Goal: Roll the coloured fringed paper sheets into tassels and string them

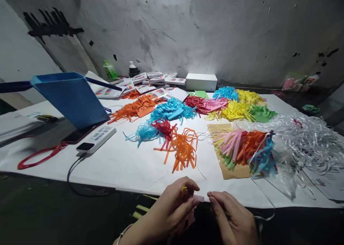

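My left hand is closed at the table's front edge, with a strip of pink paper at its fingertips; a bit of yellow shows between its fingers. To its right, my right hand pinches thumb against forefinger; anything between them is too small to make out. Beyond my hands lies an orange paper tassel, beside a red tassel and a light blue one. A multicoloured fringe bundle rests on a brown envelope at the right.
A blue holder, a white device with a black cable and a red cord occupy the left. Behind are more tassels, cards and a white box. Shiny white strips cover the right.
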{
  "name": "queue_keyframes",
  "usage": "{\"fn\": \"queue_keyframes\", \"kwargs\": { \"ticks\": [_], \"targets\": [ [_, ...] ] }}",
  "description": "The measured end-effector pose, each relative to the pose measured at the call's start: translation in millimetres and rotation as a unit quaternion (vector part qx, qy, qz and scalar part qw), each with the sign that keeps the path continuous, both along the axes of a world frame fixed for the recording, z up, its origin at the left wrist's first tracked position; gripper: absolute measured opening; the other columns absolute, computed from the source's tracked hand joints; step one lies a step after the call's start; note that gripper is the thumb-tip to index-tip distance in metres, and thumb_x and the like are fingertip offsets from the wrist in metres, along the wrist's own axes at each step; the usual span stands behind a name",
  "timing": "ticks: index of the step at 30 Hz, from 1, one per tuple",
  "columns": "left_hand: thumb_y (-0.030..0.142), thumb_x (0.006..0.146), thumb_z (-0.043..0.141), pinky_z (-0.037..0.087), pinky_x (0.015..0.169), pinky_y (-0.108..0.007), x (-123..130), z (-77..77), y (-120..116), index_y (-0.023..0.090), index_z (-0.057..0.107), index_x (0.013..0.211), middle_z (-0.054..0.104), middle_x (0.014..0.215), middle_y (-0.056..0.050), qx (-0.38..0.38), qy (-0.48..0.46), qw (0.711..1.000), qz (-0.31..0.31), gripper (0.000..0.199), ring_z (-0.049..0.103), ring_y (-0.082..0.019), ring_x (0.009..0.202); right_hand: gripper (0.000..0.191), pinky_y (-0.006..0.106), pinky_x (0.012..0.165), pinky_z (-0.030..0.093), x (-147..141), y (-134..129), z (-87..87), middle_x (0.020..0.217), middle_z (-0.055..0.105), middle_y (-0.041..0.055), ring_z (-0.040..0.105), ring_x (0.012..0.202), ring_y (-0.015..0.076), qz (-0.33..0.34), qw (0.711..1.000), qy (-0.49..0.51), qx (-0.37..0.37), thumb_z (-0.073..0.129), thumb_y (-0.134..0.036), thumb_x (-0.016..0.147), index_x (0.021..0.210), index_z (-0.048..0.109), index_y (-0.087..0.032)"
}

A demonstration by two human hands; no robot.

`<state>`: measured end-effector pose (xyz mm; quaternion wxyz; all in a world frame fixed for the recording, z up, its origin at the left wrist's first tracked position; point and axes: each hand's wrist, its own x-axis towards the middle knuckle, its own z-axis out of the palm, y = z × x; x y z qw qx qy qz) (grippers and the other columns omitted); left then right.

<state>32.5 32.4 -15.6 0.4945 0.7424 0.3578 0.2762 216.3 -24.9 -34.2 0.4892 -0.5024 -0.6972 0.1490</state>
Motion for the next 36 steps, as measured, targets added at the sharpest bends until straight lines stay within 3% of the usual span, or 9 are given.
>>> {"fn": "queue_keyframes", "kwargs": {
  "ticks": [6, 10, 12, 16, 21, 24, 29, 33, 36],
  "targets": [
    [0.018, 0.091, 0.05, 0.047, 0.082, -0.03, 7, 14.0, -5, 0.02, 0.055, 0.1, 0.061, 0.099, -0.005, -0.052, 0.067, 0.992, -0.095, 0.011, 0.055, -0.019, 0.088, 0.026, 0.018, 0.077, 0.056, -5, 6, 4.9, 0.093, 0.074, 0.0024, 0.072, 0.083, 0.0136, 0.087, 0.996, -0.006, 0.001, 0.056, -0.015, 0.095, 0.119, 0.063, -0.023],
    [0.039, 0.091, 0.06, 0.047, 0.081, -0.032, 3, -0.5, 1, 0.019, 0.053, 0.115, 0.057, 0.102, -0.004, -0.164, -0.018, 0.979, -0.117, 0.032, 0.054, -0.02, 0.091, 0.012, 0.014, 0.067, 0.052, -6, 2, 5.9, 0.079, 0.071, -0.0032, 0.068, 0.069, 0.0103, 0.016, 0.997, 0.057, -0.048, 0.057, -0.023, 0.096, 0.096, 0.068, -0.027],
    [0.053, 0.089, 0.061, 0.046, 0.08, -0.032, -2, -12.9, 6, 0.02, 0.051, 0.121, 0.056, 0.1, -0.003, -0.211, -0.092, 0.971, -0.065, 0.048, 0.053, -0.02, 0.091, 0.014, 0.014, 0.061, 0.05, -4, -3, 3.4, 0.071, 0.068, -0.0045, 0.065, 0.062, 0.0096, -0.029, 0.989, 0.111, -0.092, 0.058, -0.03, 0.096, 0.089, 0.07, -0.027],
    [0.058, 0.089, 0.06, 0.041, 0.076, -0.03, -7, -21.3, 10, 0.02, 0.058, 0.11, 0.053, 0.091, -0.002, -0.093, -0.098, 0.984, 0.114, 0.043, 0.049, -0.018, 0.083, 0.019, 0.015, 0.058, 0.05, -4, -8, -1.6, 0.063, 0.065, -0.0037, 0.062, 0.056, 0.0103, -0.081, 0.97, 0.177, -0.143, 0.062, -0.04, 0.091, 0.084, 0.073, -0.026],
    [0.042, 0.092, 0.061, 0.037, 0.069, -0.027, 2, -6.9, 3, 0.017, 0.069, 0.085, 0.055, 0.077, -0.002, 0.008, -0.005, 1.0, -0.027, 0.027, 0.05, -0.017, 0.076, 0.012, 0.013, 0.056, 0.049, -12, -4, -2.1, 0.068, 0.069, -0.0031, 0.061, 0.054, 0.0084, -0.08, 0.969, 0.215, -0.097, 0.067, -0.036, 0.089, 0.09, 0.076, -0.028],
    [0.051, 0.09, 0.062, 0.036, 0.062, -0.024, 6, -9.6, 2, 0.015, 0.065, 0.077, 0.054, 0.073, -0.001, -0.116, -0.09, 0.989, -0.003, 0.038, 0.049, -0.014, 0.068, 0.017, 0.013, 0.052, 0.048, -11, -6, -6.9, 0.07, 0.071, -0.0049, 0.059, 0.048, 0.0059, -0.1, 0.966, 0.23, -0.064, 0.069, -0.035, 0.09, 0.105, 0.076, -0.034],
    [0.051, 0.072, 0.083, 0.033, 0.05, -0.018, 6, -26.9, 2, 0.015, 0.059, 0.072, 0.051, 0.06, 0.004, -0.381, -0.217, 0.899, -0.01, 0.043, 0.045, -0.007, 0.049, 0.019, 0.013, 0.056, 0.054, -9, -11, -14.3, 0.072, 0.074, -0.0025, 0.067, 0.053, 0.0092, -0.082, 0.98, 0.169, -0.059, 0.066, -0.039, 0.092, 0.105, 0.077, -0.032],
    [0.046, 0.068, 0.087, 0.041, 0.051, -0.019, 8, -32.3, 0, 0.014, 0.062, 0.073, 0.063, 0.068, 0.0, -0.438, -0.248, 0.864, 0.012, 0.041, 0.055, -0.009, 0.049, 0.026, 0.018, 0.077, 0.058, -12, -12, -11.5, 0.095, 0.078, 0.0042, 0.076, 0.083, 0.0163, -0.099, 0.987, 0.118, -0.038, 0.057, -0.042, 0.097, 0.107, 0.076, -0.027],
    [0.045, 0.067, 0.088, 0.042, 0.051, -0.018, 9, -31.8, -1, 0.012, 0.065, 0.072, 0.065, 0.066, -0.002, -0.443, -0.251, 0.86, 0.019, 0.041, 0.056, -0.009, 0.051, 0.035, 0.018, 0.07, 0.059, -13, -15, -12.8, 0.084, 0.077, 0.0056, 0.072, 0.063, 0.0141, -0.094, 0.992, 0.073, -0.052, 0.049, -0.043, 0.1, 0.116, 0.073, -0.023]
  ]
}}
